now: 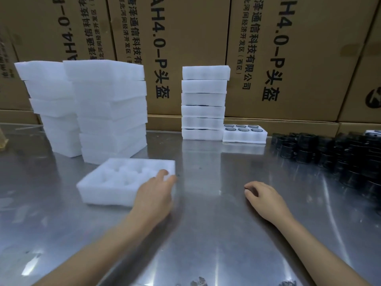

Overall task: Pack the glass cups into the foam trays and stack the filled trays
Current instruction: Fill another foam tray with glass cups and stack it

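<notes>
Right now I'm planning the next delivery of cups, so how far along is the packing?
Done: a stack of filled trays stands at the back, with one filled tray beside it, not yet stacked. In hand: the left hand holds an empty foam tray; the right hand holds nothing. Left: many dark cups and two stacks of empty trays.

Cardboard boxes [185,48]: "AH4.0-P 头盔", "科技有限公司".
</notes>
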Demonstrator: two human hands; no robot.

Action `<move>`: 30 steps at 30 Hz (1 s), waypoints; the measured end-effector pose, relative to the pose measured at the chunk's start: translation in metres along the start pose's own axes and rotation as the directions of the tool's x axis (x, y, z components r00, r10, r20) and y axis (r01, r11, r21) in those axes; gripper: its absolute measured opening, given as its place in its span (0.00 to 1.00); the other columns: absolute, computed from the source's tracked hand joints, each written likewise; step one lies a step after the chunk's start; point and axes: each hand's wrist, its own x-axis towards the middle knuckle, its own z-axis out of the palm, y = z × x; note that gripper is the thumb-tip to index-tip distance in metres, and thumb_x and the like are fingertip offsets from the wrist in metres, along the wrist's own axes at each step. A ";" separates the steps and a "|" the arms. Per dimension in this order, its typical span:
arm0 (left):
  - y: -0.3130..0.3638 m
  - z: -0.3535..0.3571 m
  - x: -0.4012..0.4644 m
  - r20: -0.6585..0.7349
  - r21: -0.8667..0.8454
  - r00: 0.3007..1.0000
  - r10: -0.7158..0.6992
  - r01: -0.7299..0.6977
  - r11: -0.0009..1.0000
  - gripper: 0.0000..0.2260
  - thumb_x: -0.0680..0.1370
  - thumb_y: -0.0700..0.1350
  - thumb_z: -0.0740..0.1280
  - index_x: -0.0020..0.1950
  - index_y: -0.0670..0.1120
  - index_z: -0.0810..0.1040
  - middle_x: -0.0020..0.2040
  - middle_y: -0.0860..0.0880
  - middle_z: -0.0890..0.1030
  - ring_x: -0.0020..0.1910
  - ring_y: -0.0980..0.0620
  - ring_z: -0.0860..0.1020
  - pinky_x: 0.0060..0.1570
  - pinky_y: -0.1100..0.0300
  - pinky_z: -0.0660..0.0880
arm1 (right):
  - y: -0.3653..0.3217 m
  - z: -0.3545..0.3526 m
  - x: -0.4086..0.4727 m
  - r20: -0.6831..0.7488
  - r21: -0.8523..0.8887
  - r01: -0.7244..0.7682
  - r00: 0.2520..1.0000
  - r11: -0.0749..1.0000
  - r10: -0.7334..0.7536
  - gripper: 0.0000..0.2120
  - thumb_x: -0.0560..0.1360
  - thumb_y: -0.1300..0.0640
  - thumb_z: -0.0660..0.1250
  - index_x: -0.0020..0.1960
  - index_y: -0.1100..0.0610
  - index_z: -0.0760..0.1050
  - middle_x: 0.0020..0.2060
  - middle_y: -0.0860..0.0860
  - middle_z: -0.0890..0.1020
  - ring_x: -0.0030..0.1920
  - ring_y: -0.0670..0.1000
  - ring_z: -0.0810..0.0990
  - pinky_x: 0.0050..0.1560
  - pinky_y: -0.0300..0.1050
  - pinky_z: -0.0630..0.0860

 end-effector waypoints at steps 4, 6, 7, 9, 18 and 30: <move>0.080 0.000 -0.002 -0.099 -0.200 0.975 0.201 -0.217 0.955 0.22 0.73 0.39 0.59 0.67 0.52 0.69 0.70 0.49 0.66 0.57 0.42 0.75 0.46 0.53 0.71 | 0.000 -0.006 -0.001 -0.056 0.338 -0.061 0.995 0.939 0.085 0.06 0.79 0.49 0.60 0.49 0.45 0.76 0.46 0.41 0.80 0.50 0.45 0.77 0.47 0.41 0.68; 0.117 0.000 0.001 -0.140 -0.246 0.950 0.281 -0.308 0.919 0.21 0.73 0.38 0.61 0.66 0.49 0.70 0.68 0.47 0.68 0.53 0.40 0.75 0.42 0.52 0.70 | -0.002 -0.008 -0.001 -0.056 0.506 -0.076 0.991 0.859 0.121 0.08 0.78 0.47 0.60 0.48 0.47 0.77 0.45 0.41 0.81 0.50 0.44 0.78 0.47 0.39 0.69; 0.133 0.000 0.003 -0.153 -0.258 0.940 0.306 -0.336 0.906 0.21 0.73 0.37 0.61 0.66 0.49 0.70 0.67 0.47 0.68 0.52 0.40 0.75 0.40 0.52 0.68 | -0.002 -0.011 -0.001 -0.042 0.610 -0.092 0.988 0.787 0.148 0.09 0.78 0.46 0.61 0.49 0.48 0.77 0.45 0.42 0.81 0.49 0.44 0.78 0.47 0.39 0.70; 0.160 0.003 0.006 -0.169 -0.279 0.927 0.335 -0.371 0.886 0.21 0.75 0.37 0.59 0.68 0.47 0.67 0.66 0.47 0.68 0.51 0.41 0.74 0.39 0.53 0.65 | -0.003 -0.018 -0.002 0.023 0.799 -0.138 0.980 0.585 0.200 0.11 0.77 0.44 0.62 0.48 0.51 0.76 0.40 0.45 0.82 0.43 0.45 0.80 0.43 0.38 0.73; 0.159 0.009 0.012 -0.345 -0.462 0.879 0.329 -0.464 0.756 0.21 0.78 0.55 0.55 0.66 0.47 0.73 0.67 0.50 0.73 0.62 0.48 0.74 0.59 0.54 0.71 | 0.025 -0.046 0.006 0.123 0.873 -0.294 0.904 0.388 0.409 0.09 0.76 0.54 0.60 0.39 0.54 0.69 0.24 0.45 0.71 0.19 0.42 0.69 0.19 0.33 0.65; 0.073 0.043 0.065 0.398 -0.915 0.891 -0.219 0.368 -0.166 0.13 0.80 0.50 0.59 0.63 0.50 0.72 0.63 0.52 0.74 0.66 0.54 0.71 0.62 0.61 0.66 | 0.085 -0.047 0.030 -0.332 0.666 -0.315 0.686 0.676 0.647 0.08 0.78 0.51 0.57 0.50 0.50 0.75 0.46 0.48 0.81 0.40 0.50 0.75 0.39 0.45 0.67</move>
